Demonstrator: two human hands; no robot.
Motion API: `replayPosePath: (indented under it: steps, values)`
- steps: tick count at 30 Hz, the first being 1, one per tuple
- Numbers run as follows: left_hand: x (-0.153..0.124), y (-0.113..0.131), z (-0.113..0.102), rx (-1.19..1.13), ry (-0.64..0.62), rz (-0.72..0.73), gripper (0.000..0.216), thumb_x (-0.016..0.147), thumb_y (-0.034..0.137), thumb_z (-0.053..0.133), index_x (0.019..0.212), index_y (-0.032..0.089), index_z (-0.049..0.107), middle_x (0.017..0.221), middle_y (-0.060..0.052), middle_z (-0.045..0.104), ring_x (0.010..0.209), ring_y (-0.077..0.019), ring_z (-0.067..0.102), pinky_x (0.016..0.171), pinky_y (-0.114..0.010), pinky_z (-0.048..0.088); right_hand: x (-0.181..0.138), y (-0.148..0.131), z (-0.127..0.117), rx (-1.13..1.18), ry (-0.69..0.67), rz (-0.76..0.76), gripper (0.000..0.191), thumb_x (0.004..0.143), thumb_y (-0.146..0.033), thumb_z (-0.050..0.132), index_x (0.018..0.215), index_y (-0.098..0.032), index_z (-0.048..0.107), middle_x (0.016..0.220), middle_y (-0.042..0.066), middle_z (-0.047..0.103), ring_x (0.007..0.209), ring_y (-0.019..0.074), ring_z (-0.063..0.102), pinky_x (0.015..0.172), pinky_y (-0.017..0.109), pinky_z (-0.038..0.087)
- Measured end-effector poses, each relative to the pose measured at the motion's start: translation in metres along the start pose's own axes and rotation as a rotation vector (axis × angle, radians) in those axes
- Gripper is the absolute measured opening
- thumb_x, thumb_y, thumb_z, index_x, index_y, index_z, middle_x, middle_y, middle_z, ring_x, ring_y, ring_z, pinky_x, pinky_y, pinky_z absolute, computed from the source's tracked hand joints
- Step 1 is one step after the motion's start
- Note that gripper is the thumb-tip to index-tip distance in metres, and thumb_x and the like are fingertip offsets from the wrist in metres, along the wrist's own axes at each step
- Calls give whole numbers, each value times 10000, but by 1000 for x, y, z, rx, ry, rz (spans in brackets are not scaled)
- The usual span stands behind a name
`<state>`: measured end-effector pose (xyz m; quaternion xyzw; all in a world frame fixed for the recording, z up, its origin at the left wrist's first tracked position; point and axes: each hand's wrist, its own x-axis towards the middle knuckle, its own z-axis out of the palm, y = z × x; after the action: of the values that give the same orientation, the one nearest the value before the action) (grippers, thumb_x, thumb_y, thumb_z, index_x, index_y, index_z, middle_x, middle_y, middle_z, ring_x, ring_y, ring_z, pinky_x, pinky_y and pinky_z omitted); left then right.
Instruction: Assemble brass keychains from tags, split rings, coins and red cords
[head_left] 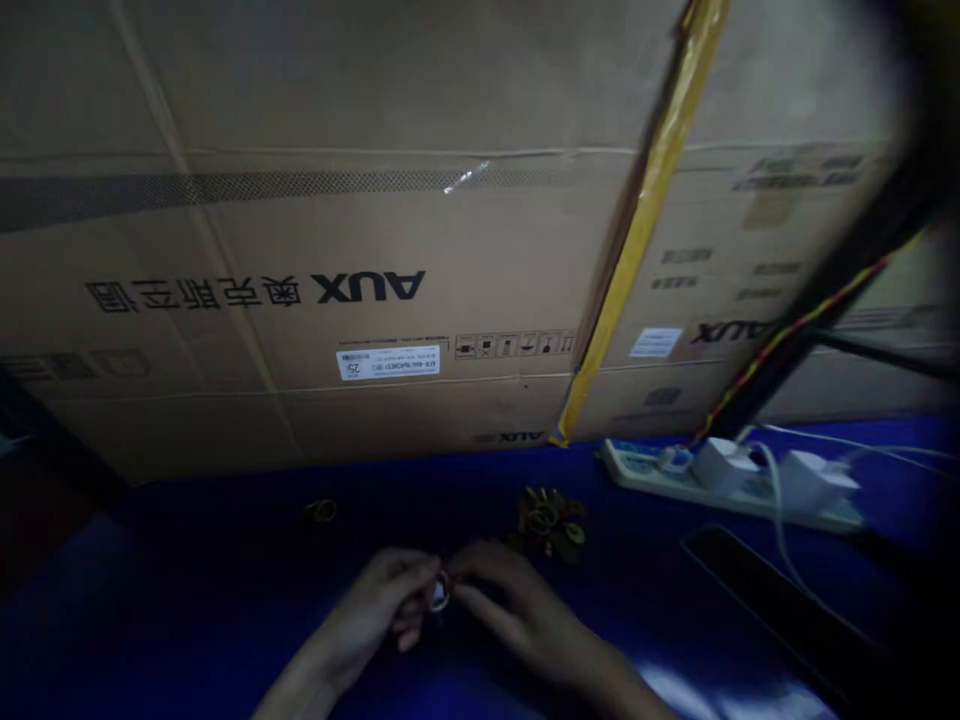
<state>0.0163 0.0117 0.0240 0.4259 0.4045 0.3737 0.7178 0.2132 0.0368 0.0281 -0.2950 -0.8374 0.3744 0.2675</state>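
A small round metal ring (440, 591) with a pale, shiny middle is pinched between the thumb and fingers of my left hand (386, 595). From the other side, my right hand (517, 605) meets it, thumb and forefinger closing at the ring's right edge. Whether a smaller part sits in those right fingertips is too dark to see. Beyond my right hand lies a pile of brass-coloured rings and flat round pieces (547, 520). A smaller group of rings (323, 511) rests on the table past my left hand.
The blue table surface (225, 600) ends against large cardboard boxes (300, 230), with yellow tape (637, 230) at a seam. On the right are a white power strip (652, 475) with plugs and cables, and a dark flat object (772, 590). A dark post (840, 270) stands there too.
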Motion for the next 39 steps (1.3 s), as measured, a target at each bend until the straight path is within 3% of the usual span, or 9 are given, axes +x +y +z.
replayPosePath:
  steps: [7,11,22,28,33,39]
  values:
    - [-2,2,-1,-94,-70,25,377,825,467,626,645,156,511,498,99,270,414,-40,180,407,-182,245,0,-6,8,100,34,111,286,987,-389,385,940,-237,622,897,7,642,857,170,579,809,278,425]
    - [2,-4,0,-155,-31,50,372,820,462,640,659,146,528,498,97,288,405,-34,191,405,-182,250,1,-8,13,170,66,133,299,994,-398,349,915,-223,577,844,-1,617,791,154,572,739,251,435]
    - [11,-14,3,-215,86,117,349,825,465,635,745,131,572,515,79,377,401,-30,252,407,-166,325,-4,2,32,-45,248,41,184,970,-305,430,931,-224,591,872,15,664,796,155,600,764,260,431]
    - [16,-18,-1,117,236,196,376,768,481,675,896,140,581,596,31,545,397,-48,386,403,-177,348,-2,2,24,-128,293,40,220,973,-293,396,883,-217,582,824,20,660,765,162,599,705,260,428]
    - [9,-14,6,583,454,422,234,856,389,594,774,170,614,728,-9,569,639,-126,531,581,-218,416,0,10,27,-163,326,106,218,971,-290,401,879,-212,583,818,23,660,746,165,598,674,254,424]
    - [2,-13,9,914,326,510,209,926,298,508,844,193,669,772,-21,596,701,-145,561,648,-234,405,0,12,29,-214,294,108,179,963,-276,422,909,-218,583,844,20,669,763,171,608,713,266,414]
